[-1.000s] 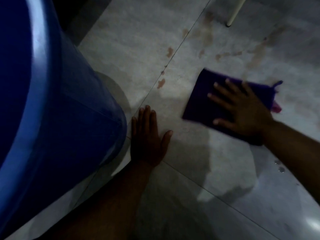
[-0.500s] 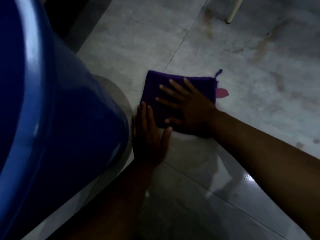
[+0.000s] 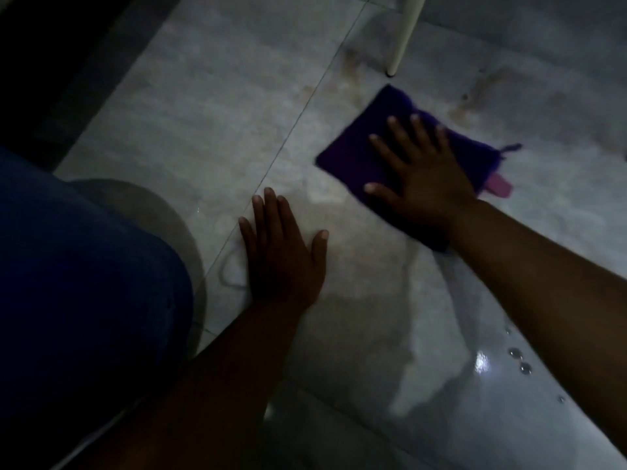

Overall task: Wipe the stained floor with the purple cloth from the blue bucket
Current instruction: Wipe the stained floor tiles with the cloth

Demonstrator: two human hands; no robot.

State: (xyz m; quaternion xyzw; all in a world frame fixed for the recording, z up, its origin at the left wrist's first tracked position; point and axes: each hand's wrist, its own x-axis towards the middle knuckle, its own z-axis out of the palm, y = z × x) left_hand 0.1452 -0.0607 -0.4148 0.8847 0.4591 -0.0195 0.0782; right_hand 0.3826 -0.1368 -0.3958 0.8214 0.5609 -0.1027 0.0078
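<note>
A folded purple cloth (image 3: 359, 147) lies flat on the pale tiled floor (image 3: 210, 106). My right hand (image 3: 420, 174) presses down on it with the fingers spread. Faint brown stains (image 3: 481, 93) mark the floor just beyond the cloth, and more stains (image 3: 351, 67) sit near a tile joint. My left hand (image 3: 281, 256) rests flat on the floor, fingers apart, holding nothing, left of the cloth and apart from it. The blue bucket (image 3: 88, 283) fills the lower left, close to my left forearm.
A white furniture leg (image 3: 402, 39) stands on the floor just beyond the cloth. Water drops (image 3: 519, 359) and a wet sheen lie at the lower right. A dark strip (image 3: 61, 79) borders the tiles at the upper left.
My right hand has slid the cloth to the right and away from my left hand, after pulling it in close half a second ago. The left hand stays planted.
</note>
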